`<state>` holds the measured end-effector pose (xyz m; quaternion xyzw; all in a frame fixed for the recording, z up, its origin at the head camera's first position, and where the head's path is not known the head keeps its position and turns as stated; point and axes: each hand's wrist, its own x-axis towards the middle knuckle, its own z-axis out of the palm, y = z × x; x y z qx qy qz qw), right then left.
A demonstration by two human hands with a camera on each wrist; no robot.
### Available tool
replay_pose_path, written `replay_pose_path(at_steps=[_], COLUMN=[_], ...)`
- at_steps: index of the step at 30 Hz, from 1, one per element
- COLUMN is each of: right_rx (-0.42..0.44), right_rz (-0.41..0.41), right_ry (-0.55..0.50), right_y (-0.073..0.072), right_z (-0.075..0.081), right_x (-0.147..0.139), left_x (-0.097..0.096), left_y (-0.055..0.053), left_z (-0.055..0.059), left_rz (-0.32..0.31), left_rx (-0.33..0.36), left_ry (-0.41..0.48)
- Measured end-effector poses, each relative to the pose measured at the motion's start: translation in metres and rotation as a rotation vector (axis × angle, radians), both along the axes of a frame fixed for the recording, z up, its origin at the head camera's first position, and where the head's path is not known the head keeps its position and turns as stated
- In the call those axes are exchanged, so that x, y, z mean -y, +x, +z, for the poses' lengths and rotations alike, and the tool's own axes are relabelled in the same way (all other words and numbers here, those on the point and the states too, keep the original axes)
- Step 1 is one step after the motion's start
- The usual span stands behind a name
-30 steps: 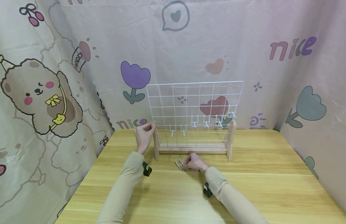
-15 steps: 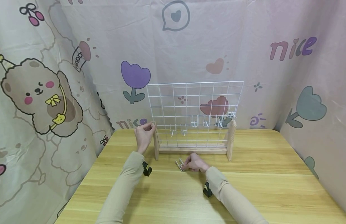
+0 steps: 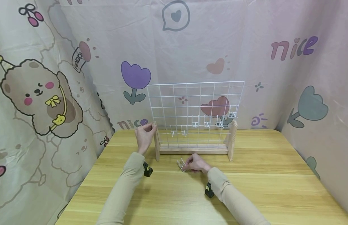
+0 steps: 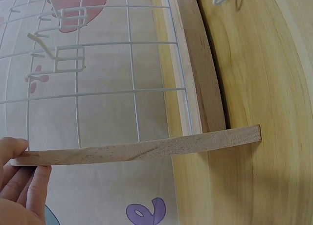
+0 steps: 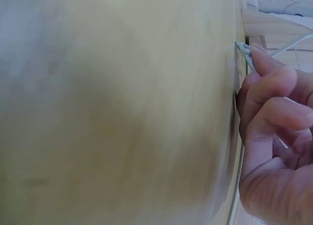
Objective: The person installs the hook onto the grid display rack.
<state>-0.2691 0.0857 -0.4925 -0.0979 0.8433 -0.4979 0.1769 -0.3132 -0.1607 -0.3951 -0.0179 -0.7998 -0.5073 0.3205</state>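
A white wire grid panel (image 3: pixel 194 103) stands upright in a pale wooden stand (image 3: pixel 193 152). My left hand (image 3: pixel 144 137) grips the top of the stand's left post (image 4: pixel 132 150), thumb on one face and fingers on the other in the left wrist view. In front of the stand, my right hand (image 3: pixel 197 163) pinches a white wire hook (image 3: pixel 180 164) at the table surface. Its fingertips partly cover the hook, so I cannot tell whether more than one piece is there. In the right wrist view, the hook (image 5: pixel 243 50) shows beyond the thumb and forefinger.
Several white hooks hang on the grid, among them a lower-left hook (image 3: pixel 173 132) and a hook (image 3: pixel 233 114) near the right edge. A wooden table (image 3: pixel 168 197) lies beneath everything. Behind it hangs a printed curtain (image 3: pixel 106 37).
The hook in my right fingers has turned slightly, its prongs rising a little and shifting right. My left hand keeps its place on the post.
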Motion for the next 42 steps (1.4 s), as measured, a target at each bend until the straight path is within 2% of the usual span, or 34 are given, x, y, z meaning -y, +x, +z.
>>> replay_pose_path(at_steps=[8, 22, 34, 38, 42], right_rx=[0.026, -0.03, -0.048, -0.039, -0.074], right_rz=[0.03, 0.056, -0.013, -0.057, -0.11], right_ry=[-0.073, -0.178, -0.286, -0.334, -0.359], right_y=[0.001, -0.004, -0.006, -0.008, -0.008], right_z=[0.002, -0.004, 0.003, 0.004, 0.005], right_x=[-0.001, -0.007, -0.015, -0.018, -0.02], left_x=[0.001, 0.002, 0.001, 0.001, 0.001], left_y=[0.001, -0.001, 0.0, 0.0, -0.001], left_z=[0.001, 0.001, 0.001, 0.002, 0.001], left_rz=[0.005, 0.015, 0.0, -0.005, -0.006], left_rx=[-0.005, 0.017, -0.002, 0.003, 0.005], left_ry=[0.005, -0.015, -0.001, 0.002, 0.007])
